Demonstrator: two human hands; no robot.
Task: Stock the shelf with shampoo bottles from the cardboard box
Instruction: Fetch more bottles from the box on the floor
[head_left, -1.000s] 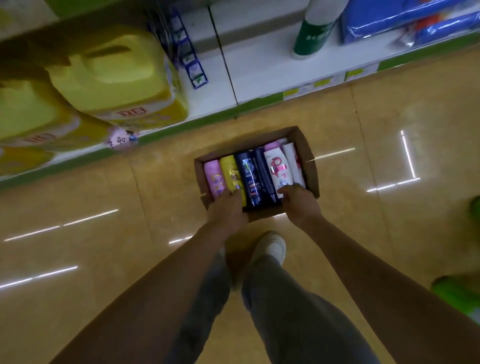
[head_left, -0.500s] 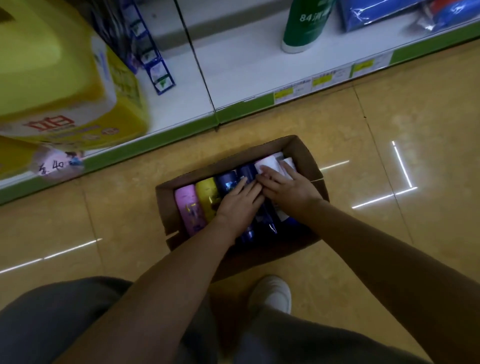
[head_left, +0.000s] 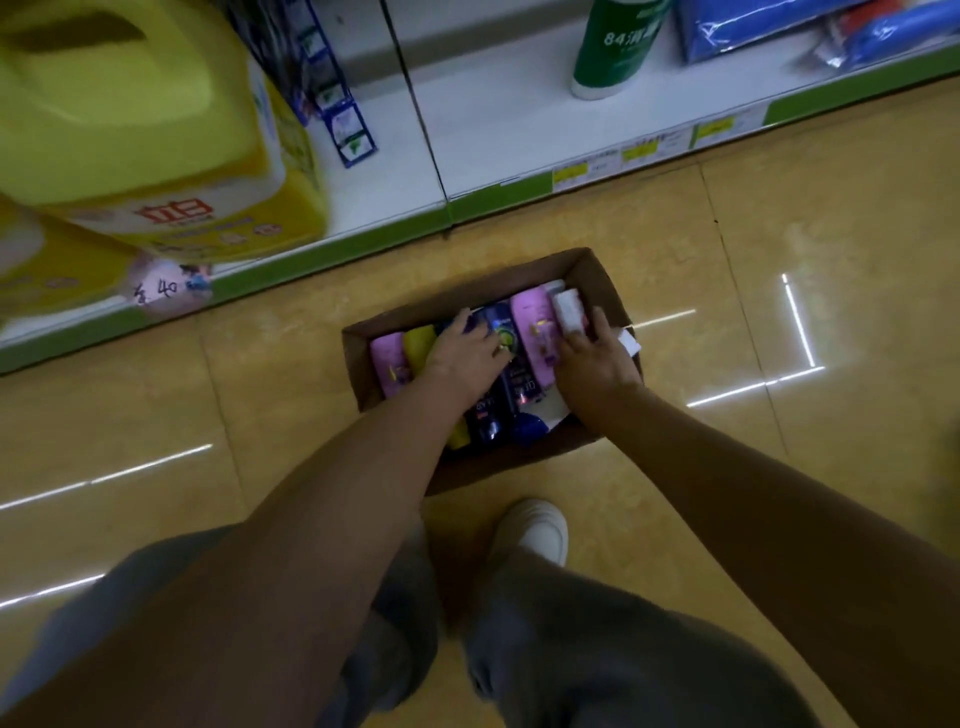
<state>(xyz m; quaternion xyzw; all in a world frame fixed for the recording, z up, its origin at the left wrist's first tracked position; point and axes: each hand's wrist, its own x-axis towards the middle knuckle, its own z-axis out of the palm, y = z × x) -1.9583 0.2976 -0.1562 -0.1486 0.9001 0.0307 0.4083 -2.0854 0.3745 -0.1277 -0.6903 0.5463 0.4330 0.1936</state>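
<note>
The green and white bottle (head_left: 615, 47) on the shelf, far beyond the right hand (head_left: 597, 358), carries "84" in white, followed by characters too blurred to read. A round pale tag (head_left: 169, 288) on the shelf edge, left of and beyond the left hand (head_left: 465, 353), shows a handwritten "40". Red characters mark the yellow jug (head_left: 156, 135) above that tag. Lettering on the dark bottle (head_left: 501, 374) between the hands is illegible.
</note>
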